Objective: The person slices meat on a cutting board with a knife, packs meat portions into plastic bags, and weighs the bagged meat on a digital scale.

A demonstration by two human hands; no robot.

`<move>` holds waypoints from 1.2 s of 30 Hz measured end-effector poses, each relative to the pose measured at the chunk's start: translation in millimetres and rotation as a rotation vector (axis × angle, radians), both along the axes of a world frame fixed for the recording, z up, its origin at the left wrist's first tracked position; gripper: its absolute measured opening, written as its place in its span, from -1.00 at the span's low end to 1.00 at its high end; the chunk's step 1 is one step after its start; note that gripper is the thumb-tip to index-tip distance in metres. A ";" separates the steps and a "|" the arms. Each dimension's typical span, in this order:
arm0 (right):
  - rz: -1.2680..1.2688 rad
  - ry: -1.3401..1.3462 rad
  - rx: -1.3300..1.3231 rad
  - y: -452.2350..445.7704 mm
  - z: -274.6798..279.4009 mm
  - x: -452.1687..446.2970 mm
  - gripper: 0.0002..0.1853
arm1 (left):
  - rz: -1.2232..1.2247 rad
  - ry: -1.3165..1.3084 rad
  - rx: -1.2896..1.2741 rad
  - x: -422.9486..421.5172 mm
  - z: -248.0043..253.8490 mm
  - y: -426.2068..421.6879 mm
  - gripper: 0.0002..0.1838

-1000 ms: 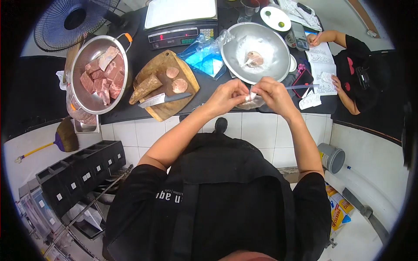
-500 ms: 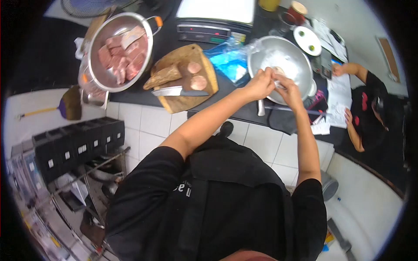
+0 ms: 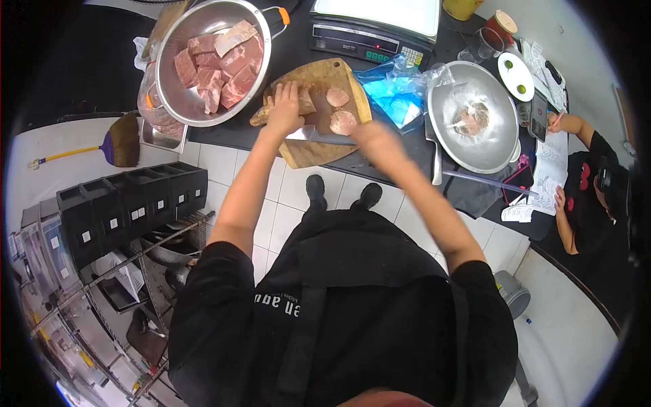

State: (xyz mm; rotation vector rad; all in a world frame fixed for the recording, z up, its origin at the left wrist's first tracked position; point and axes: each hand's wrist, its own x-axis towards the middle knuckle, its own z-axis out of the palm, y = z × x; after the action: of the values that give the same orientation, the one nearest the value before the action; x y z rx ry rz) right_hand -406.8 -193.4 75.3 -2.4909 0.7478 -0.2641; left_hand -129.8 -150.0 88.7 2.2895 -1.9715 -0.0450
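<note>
On the wooden cutting board [image 3: 306, 154], my left hand [image 3: 285, 112] lies over a brown-edged log of meat [image 3: 306, 102], its fingers spread. Two round pale pink slices [image 3: 338, 97] rest to the right of the log. A knife [image 3: 303, 133] lies across the board in front of them, its blade beside my left wrist and its dark handle pointing right. My right hand [image 3: 380, 146] is at the handle's end, its fingers smeared by motion, so their grip cannot be made out. A metal bowl [image 3: 502, 139] at the right holds meat in clear plastic.
A colander [image 3: 163, 64] of raw meat chunks stands left of the board. Behind are a scale [image 3: 366, 42] and blue plastic bag [image 3: 400, 91]. Another metal utensil [image 3: 437, 159] lies by the bowl. At the right, a person [image 3: 590, 176] holds a pen over papers [image 3: 550, 159].
My hands have separated and left the bowl area. The left moved onto the meat log, the right to the knife handle's end. The pinched plastic is now in the bowl. The view has shifted.
</note>
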 end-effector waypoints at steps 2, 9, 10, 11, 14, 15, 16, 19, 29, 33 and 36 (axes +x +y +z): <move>0.184 -0.030 -0.286 42.6 -40.9 60.7 -0.60 | 0.007 -0.054 0.062 24.6 -11.7 -11.7 -0.03; 0.034 0.182 -0.221 70.9 -33.1 77.6 -0.65 | -0.164 0.115 0.280 40.1 -8.3 -25.5 -0.13; 0.024 0.170 -0.089 74.5 -33.2 66.8 -0.66 | -0.183 0.142 0.287 41.2 -5.0 -22.2 -0.17; -0.070 0.218 0.033 78.8 -22.3 52.2 -0.69 | -0.201 0.168 0.290 44.1 -2.7 -21.4 -0.21; -0.250 0.322 0.205 82.3 -4.2 19.5 -0.73 | -0.219 0.191 0.252 46.9 -8.6 -22.8 -0.27; -0.319 0.368 0.246 81.1 -2.8 13.9 -0.74 | -0.235 0.199 0.249 46.6 -12.3 -23.8 -0.27; -0.332 0.373 0.243 78.8 -3.1 13.4 -0.74 | -0.250 0.232 0.293 48.9 -15.9 -24.0 -0.25; -0.343 0.286 0.270 69.1 -7.0 20.9 -0.74 | -0.253 0.246 0.359 43.6 -17.5 -16.4 -0.22; -0.571 0.171 0.317 92.1 43.1 88.2 -0.70 | -0.081 0.119 0.298 8.1 -15.6 1.2 -0.16; -0.530 0.194 0.287 94.9 44.0 89.2 -0.72 | 0.020 0.111 0.300 -1.4 -13.2 3.1 -0.23; -0.505 0.202 0.278 94.1 49.8 88.2 -0.74 | 0.067 0.059 0.324 -5.8 -19.5 1.8 -0.30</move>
State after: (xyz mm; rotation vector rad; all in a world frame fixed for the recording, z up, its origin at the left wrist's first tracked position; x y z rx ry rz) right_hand -318.6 -99.2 125.1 -2.0546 1.3949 -0.0756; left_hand -135.6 -148.2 69.2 2.5095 -1.9803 -0.4518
